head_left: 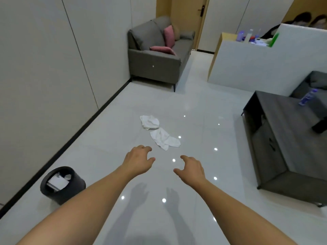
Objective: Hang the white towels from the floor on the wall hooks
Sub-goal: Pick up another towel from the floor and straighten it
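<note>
Two white towels (pixel 160 132), two pink cushions (pixel 166 42), two hands (pixel 138 160), one bin (pixel 62 184), one sofa (pixel 155 64).

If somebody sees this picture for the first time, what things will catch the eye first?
First the two bare hands, left hand and right hand, reaching forward with relaxed fingers, holding nothing. Just beyond them two crumpled white towels lie on the glossy floor. A grey sofa with pink cushions stands against the far wall.
</note>
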Action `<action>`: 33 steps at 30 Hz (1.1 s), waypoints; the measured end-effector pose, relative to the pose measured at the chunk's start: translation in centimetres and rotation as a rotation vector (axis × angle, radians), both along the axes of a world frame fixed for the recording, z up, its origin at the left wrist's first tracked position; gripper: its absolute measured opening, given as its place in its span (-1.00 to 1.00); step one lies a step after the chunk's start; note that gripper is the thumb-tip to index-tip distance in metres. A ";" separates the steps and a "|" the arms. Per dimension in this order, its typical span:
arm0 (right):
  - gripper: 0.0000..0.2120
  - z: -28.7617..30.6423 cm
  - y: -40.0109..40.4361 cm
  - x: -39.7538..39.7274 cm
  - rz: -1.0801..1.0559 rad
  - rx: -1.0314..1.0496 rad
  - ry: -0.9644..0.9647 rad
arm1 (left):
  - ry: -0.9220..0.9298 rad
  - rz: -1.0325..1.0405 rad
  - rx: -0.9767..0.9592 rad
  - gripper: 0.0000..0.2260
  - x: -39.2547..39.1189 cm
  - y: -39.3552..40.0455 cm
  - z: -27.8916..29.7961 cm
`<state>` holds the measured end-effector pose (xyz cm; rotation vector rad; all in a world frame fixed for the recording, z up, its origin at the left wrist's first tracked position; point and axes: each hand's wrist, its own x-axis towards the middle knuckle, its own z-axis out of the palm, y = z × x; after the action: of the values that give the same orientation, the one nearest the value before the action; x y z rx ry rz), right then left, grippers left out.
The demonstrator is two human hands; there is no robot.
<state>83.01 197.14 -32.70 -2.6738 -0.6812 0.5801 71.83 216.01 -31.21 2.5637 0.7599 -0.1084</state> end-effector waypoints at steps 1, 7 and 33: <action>-0.34 -0.5 0.8 1.2 -0.017 -0.013 0.018 | 0.010 -0.007 -0.008 -0.53 1.3 1.2 -0.4; -0.33 -4.3 6.7 10.1 -0.099 -0.048 0.104 | 0.088 -0.066 0.007 -0.51 10.9 9.1 -3.6; -0.51 -43.1 32.5 50.5 -0.405 -0.105 0.598 | 0.472 -0.044 -0.269 -0.65 54.2 34.6 -39.6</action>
<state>133.53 229.64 -75.84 -2.4180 0.0556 1.2331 125.99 250.65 -70.78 2.3161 0.7889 -0.7959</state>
